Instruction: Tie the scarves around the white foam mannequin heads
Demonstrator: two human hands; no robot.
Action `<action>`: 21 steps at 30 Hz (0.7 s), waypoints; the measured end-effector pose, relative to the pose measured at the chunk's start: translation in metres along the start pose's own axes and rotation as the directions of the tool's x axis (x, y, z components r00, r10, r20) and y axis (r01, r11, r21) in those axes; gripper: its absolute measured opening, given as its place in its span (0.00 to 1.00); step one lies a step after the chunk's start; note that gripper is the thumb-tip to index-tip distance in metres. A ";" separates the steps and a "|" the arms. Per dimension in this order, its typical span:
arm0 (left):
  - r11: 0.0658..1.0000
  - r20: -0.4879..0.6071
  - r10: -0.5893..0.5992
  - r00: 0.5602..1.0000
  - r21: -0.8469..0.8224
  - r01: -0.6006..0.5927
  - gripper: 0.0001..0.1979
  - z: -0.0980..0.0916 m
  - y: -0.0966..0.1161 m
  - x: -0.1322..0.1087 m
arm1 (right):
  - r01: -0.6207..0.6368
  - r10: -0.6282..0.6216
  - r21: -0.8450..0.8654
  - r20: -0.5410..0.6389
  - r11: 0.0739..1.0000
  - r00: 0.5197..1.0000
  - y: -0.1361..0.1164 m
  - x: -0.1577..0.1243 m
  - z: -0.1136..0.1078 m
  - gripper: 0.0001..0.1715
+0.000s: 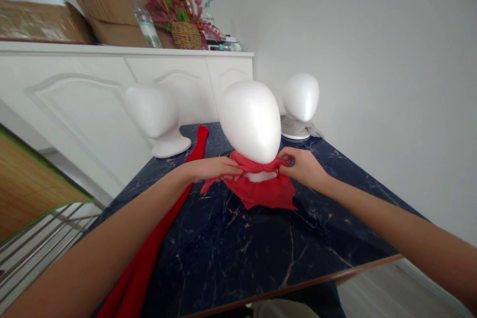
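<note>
A white foam mannequin head (pixel 250 120) stands in the middle of the dark marble table (pixel 261 253). A red scarf (pixel 266 191) is wrapped round its neck and hangs down onto the table in front. My left hand (pixel 212 169) pinches the scarf at the left side of the neck. My right hand (pixel 303 166) grips the scarf at the right side, fingers closed. A long red strip of cloth (pixel 149 258) runs from the table's far left down over its near edge, under my left forearm.
Two more white foam heads stand on the table, one at the back left (pixel 156 117) and one at the back right (pixel 300 102). Behind is a white sideboard (pixel 112 84) with a flower basket (pixel 184 20), a water bottle (pixel 144 20) and cardboard.
</note>
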State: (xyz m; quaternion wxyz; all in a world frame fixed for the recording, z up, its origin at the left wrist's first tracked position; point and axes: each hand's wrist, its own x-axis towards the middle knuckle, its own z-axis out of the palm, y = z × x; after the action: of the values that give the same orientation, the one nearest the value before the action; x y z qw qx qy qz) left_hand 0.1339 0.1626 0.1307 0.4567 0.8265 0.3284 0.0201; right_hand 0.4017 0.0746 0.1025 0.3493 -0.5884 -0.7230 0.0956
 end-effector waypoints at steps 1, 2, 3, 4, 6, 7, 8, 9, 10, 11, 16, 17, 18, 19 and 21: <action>1.000 0.004 -0.006 1.000 -0.007 0.006 0.21 0.002 -0.001 -0.001 | 0.004 -0.005 -0.074 -0.012 0.997 1.000 0.002 0.002 -0.003 0.08; 1.000 0.013 -0.016 1.000 -0.014 0.017 0.22 0.003 -0.001 -0.003 | 0.006 -0.008 -0.130 -0.013 0.991 1.000 0.004 0.005 -0.005 0.07; 0.999 0.018 -0.028 0.999 -0.023 0.028 0.22 0.005 -0.001 -0.005 | 0.008 -0.009 -0.169 -0.008 0.986 1.000 0.007 0.007 -0.007 0.07; 0.999 0.016 -0.036 0.999 -0.028 0.036 0.22 0.007 -0.002 -0.008 | 0.008 -0.008 -0.194 0.000 0.981 1.000 0.009 0.009 -0.008 0.07; 0.998 0.013 -0.045 0.999 -0.031 0.046 0.23 0.010 -0.003 -0.013 | 0.013 -0.010 -0.223 0.014 0.975 1.000 0.014 0.013 -0.009 0.07; 0.999 0.013 -0.048 0.999 -0.024 0.048 0.23 0.012 -0.004 -0.015 | 0.021 -0.017 -0.233 0.020 0.972 1.000 0.016 0.014 -0.009 0.08; 0.999 0.010 -0.050 0.999 -0.017 0.050 0.24 0.013 -0.005 -0.017 | 0.035 -0.031 -0.247 0.021 0.968 0.999 0.017 0.015 -0.009 0.09; 0.999 0.006 -0.053 0.999 -0.012 0.053 0.24 0.016 -0.006 -0.018 | 0.055 -0.051 -0.261 0.022 0.964 0.998 0.018 0.015 -0.007 0.09; 0.998 -0.001 -0.057 0.998 -0.013 0.057 0.24 0.018 -0.008 -0.018 | 0.079 -0.075 -0.274 0.024 0.958 0.997 0.019 0.015 -0.006 0.10; 0.998 -0.014 -0.057 0.998 -0.025 0.057 0.23 0.022 -0.010 -0.018 | 0.100 -0.097 -0.281 0.023 0.955 0.995 0.020 0.014 -0.003 0.10; 0.983 -0.136 -0.038 0.990 -0.181 0.013 0.22 0.046 -0.024 -0.015 | -0.063 0.063 0.007 -0.029 0.998 0.998 0.029 0.001 0.017 0.09; 0.975 -0.168 -0.058 0.984 -0.220 0.020 0.22 0.051 -0.027 -0.015 | -0.153 0.157 0.136 -0.021 0.979 0.987 0.030 -0.004 0.022 0.11; 0.964 -0.197 -0.086 0.977 -0.263 0.032 0.22 0.055 -0.028 -0.015 | -0.244 0.249 0.264 0.013 0.933 0.968 0.031 -0.009 0.027 0.16; 0.951 -0.221 -0.114 0.969 -0.307 0.041 0.22 0.059 -0.029 -0.015 | -0.326 0.324 0.371 0.070 0.869 0.944 0.031 -0.015 0.031 0.21; 0.921 -0.260 -0.155 0.953 -0.388 0.044 0.21 0.066 -0.028 -0.015 | -0.444 0.402 0.481 0.195 0.756 0.895 0.028 -0.026 0.036 0.32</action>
State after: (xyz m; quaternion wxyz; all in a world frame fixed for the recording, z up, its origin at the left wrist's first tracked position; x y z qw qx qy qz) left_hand 0.1292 0.1159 0.0747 0.5555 0.6933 0.4228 0.1788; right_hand 0.4030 0.0681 0.0505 0.4337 -0.6173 -0.5321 0.3844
